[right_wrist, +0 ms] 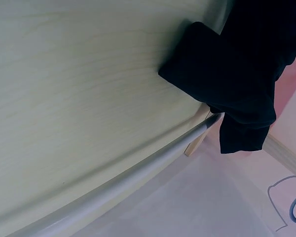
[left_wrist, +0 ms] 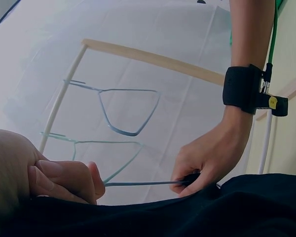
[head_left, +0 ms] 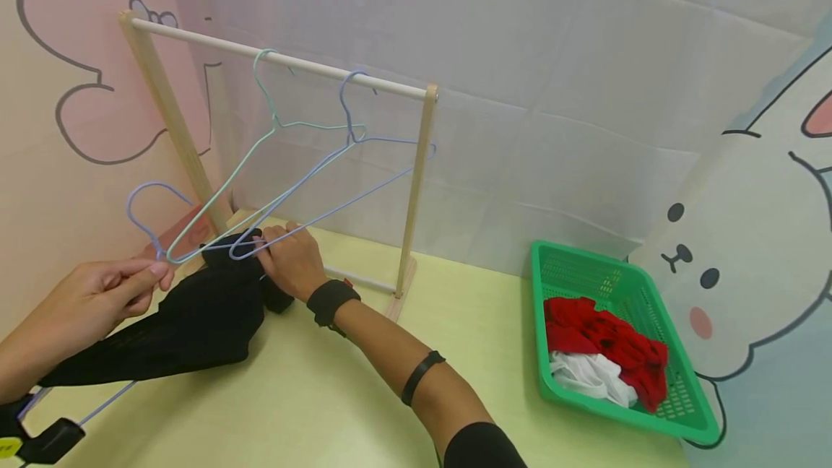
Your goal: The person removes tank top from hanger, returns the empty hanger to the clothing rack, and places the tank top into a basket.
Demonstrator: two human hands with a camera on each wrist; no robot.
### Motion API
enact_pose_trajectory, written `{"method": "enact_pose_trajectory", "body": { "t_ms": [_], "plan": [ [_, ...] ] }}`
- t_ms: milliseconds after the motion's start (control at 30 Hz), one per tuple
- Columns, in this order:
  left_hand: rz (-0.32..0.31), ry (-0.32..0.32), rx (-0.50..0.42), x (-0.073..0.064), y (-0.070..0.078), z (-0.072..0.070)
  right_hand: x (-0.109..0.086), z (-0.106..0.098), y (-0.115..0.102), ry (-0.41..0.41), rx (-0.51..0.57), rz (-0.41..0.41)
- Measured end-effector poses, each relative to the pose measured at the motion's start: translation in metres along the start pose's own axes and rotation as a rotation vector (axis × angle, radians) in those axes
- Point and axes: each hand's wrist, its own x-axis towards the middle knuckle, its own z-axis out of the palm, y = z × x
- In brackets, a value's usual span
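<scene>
My left hand (head_left: 120, 291) pinches a lavender clothes hanger (head_left: 128, 209) just below its hook, between thumb and fingers. A black garment (head_left: 214, 309) hangs below that hand and spreads over the table. With curled fingers my right hand (head_left: 294, 260) grips a bunched part of the garment at the hanger's far arm. The left wrist view shows the hanger's arm as a thin bar running from the left fingers to the right hand (left_wrist: 212, 153). Dark cloth (right_wrist: 227, 74) droops beside the rack's lower bar in the right wrist view. Cloth hides the hanger's lower part.
A wooden rack with a white top rail (head_left: 312, 63) stands at the back. A mint hanger (head_left: 224, 186) and another lavender hanger (head_left: 344, 103) hang from it. On the right, a green basket (head_left: 539, 309) holds red clothes (head_left: 604, 338) and a white cloth (head_left: 591, 378).
</scene>
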Motion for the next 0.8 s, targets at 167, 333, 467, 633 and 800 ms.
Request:
{"method": "enact_pose_trajectory", "body": {
  "t_ms": [167,333,467,633,800],
  "plan": [
    [0.003,0.015,0.018,0.0000,0.0001,-0.0005,-0.0007,0.0009,0.0027,0.050,0.000,0.012],
    [-0.002,0.038,0.030,-0.0011,0.0006,-0.0009,-0.0026,0.0015,0.0045,0.061,0.036,0.055],
    [-0.006,0.045,0.027,-0.0024,0.0021,-0.0015,-0.0042,0.0005,0.0056,0.066,0.057,0.069],
    [-0.010,0.055,0.036,-0.0031,0.0060,-0.0007,-0.0052,0.0000,0.0063,0.066,0.036,0.067],
    [-0.004,0.070,0.048,-0.0042,0.0072,0.0002,-0.0064,-0.0015,0.0062,0.055,0.025,0.085]
  ]
}}
